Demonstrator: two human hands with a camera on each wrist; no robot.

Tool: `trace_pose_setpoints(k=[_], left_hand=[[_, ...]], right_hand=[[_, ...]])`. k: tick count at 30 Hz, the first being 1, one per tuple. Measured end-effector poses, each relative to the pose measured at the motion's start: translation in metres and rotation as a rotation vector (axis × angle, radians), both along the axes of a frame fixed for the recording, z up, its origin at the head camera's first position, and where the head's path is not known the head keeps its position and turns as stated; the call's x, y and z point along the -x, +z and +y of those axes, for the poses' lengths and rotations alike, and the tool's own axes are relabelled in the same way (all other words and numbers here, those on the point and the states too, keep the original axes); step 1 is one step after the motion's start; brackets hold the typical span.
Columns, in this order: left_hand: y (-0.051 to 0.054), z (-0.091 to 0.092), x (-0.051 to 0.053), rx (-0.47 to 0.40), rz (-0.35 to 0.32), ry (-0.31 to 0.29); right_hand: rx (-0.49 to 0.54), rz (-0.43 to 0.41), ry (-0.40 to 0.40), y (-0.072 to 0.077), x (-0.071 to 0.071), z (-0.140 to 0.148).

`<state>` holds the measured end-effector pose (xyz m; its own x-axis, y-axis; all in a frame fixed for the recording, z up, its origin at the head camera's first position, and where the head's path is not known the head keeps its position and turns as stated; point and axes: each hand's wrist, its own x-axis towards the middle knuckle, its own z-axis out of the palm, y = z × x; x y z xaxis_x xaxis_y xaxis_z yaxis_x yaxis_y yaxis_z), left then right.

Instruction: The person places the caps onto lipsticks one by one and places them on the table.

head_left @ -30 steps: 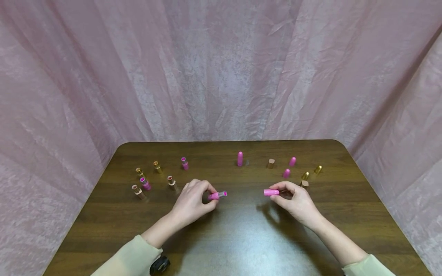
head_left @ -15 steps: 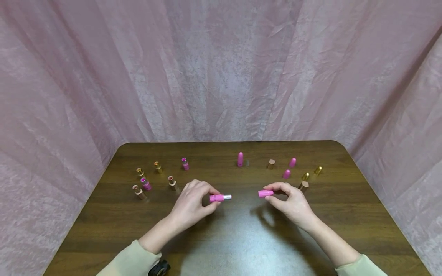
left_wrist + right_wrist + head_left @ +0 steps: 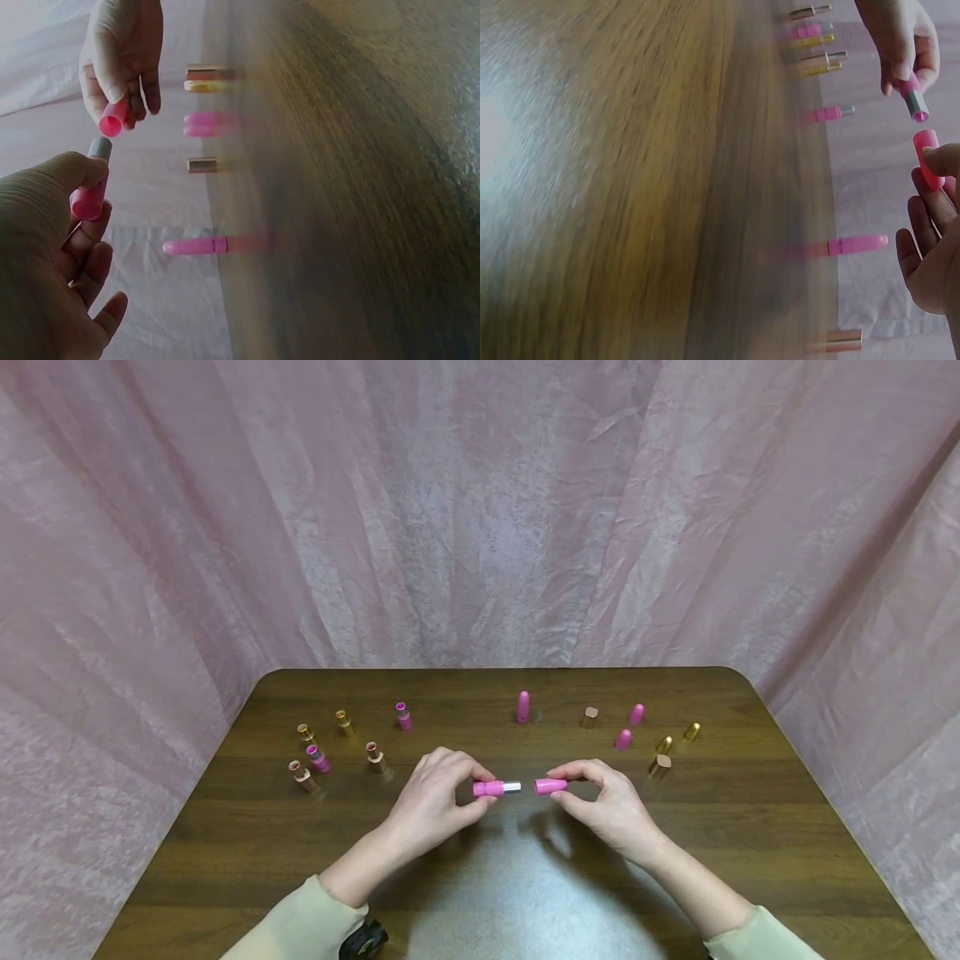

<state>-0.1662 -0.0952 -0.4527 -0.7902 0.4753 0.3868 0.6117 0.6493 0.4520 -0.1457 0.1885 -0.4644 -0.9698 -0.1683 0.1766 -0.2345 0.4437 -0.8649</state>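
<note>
The person's left hand (image 3: pixel 435 793) and right hand (image 3: pixel 609 810) have moved closer together than half a second ago. The left thumb and index finger pinch a pink lipstick tube (image 3: pixel 489 788); its other fingers curve loosely away. The right thumb and fingertips pinch a pink lipstick cap (image 3: pixel 551 786), its mouth facing the tube's silver collar (image 3: pixel 512 787), near but not touching. Magenta lipstick (image 3: pixel 921 117) shows inside the collar. A closed pink lipstick (image 3: pixel 522 707) stands beyond; its dark band (image 3: pixel 218 245) may carry lettering, too blurred to read. Uncapped gold tubes (image 3: pixel 344 724), pink tubes (image 3: pixel 403 717) and rose-gold tubes (image 3: pixel 376 758) stand left on the wooden table (image 3: pixel 247 860); matching caps (image 3: pixel 590 718) stand right, unmoved.
</note>
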Motion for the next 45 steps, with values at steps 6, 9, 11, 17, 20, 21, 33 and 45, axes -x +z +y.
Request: trace_pose_setpoints(k=[6, 9, 11, 17, 20, 21, 33, 45], left_hand=[[0.001, 0.005, 0.0, -0.004, -0.015, -0.009], [0.001, 0.006, -0.001, -0.006, -0.011, -0.015], [0.001, 0.007, -0.001, -0.008, -0.012, -0.02], [0.0, 0.008, -0.001, -0.006, -0.022, -0.026], [0.0, 0.009, -0.001, 0.0, -0.012, -0.035], [0.0, 0.01, -0.001, 0.001, -0.008, -0.039], [0.003, 0.012, 0.0, 0.008, -0.012, -0.061], [0.004, 0.013, -0.001, 0.014, -0.004, -0.085]], right_hand=[[-0.005, 0.039, 0.032, -0.001, 0.001, -0.009], [-0.005, 0.051, 0.044, 0.0, 0.001, -0.013], [-0.003, 0.051, 0.049, 0.001, 0.0, -0.014], [0.011, 0.059, 0.066, 0.001, 0.0, -0.019], [0.011, 0.059, 0.067, 0.001, -0.001, -0.021], [0.009, 0.06, 0.067, 0.001, -0.001, -0.021], [0.006, 0.07, 0.083, 0.001, -0.001, -0.023], [0.002, 0.088, 0.084, 0.0, -0.003, -0.025]])
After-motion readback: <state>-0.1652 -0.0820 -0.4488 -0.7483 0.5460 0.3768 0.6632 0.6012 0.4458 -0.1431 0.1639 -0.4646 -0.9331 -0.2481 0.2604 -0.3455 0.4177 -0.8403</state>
